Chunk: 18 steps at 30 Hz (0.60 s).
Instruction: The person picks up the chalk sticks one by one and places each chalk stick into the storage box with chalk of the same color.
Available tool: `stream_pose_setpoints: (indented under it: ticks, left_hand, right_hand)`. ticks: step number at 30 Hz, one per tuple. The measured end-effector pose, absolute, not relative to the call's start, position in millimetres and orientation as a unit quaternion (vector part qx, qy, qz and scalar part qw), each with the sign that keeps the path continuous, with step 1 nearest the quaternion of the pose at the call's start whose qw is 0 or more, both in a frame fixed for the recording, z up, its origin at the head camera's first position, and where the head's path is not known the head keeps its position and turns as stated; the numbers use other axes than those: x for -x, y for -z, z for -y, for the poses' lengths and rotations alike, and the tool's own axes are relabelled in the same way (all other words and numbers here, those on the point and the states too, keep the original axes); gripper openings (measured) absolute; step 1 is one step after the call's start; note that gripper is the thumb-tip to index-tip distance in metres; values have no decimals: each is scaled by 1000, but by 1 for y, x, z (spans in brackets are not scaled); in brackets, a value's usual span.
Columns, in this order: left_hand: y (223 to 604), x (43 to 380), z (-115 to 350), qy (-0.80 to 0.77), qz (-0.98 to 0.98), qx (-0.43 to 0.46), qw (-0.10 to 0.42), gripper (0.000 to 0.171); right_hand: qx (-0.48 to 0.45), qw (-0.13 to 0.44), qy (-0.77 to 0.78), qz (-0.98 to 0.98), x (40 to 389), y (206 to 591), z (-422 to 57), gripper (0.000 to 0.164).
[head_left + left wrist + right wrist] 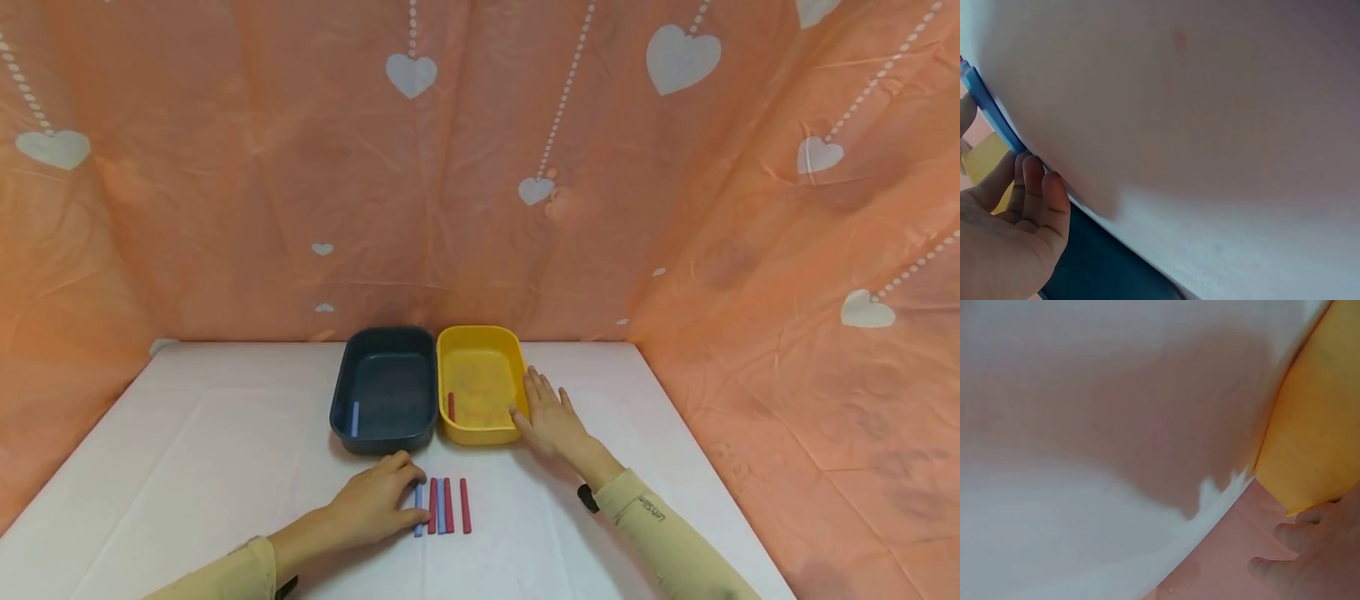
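Observation:
My left hand (375, 500) is at the left end of a row of short sticks on the white table. Its thumb and fingers pinch a blue stick (418, 510) near the two ends; the left wrist view shows this blue stick (994, 112) between thumb and fingertips. Right beside it stand a red stick (432, 505), another blue stick (441, 505) and a second red one (449, 505). A third red stick (466, 505) lies slightly apart to the right. With fingers spread, my right hand (553, 423) rests against the right side of the yellow tray (480, 435).
A dark blue tray (384, 444) stands at the yellow tray's left side, holding a blue stick (356, 419). Inside the yellow tray is a red stick (452, 407). An orange curtain (480, 250) with white hearts hangs behind the table (225, 450) and along its sides.

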<state>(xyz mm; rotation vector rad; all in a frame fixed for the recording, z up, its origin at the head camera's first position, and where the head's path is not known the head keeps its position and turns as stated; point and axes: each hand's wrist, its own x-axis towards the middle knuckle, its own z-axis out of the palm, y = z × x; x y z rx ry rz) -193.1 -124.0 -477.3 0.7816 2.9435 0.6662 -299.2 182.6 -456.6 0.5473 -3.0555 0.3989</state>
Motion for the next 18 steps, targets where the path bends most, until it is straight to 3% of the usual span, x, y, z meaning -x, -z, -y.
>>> stream_pose_setpoints:
  ticks: [18]
  left_hand:
    - [473, 187, 125, -329, -917, -224, 36, 48]
  right_hand:
    - [-169, -2, -133, 977, 296, 452, -180, 76]
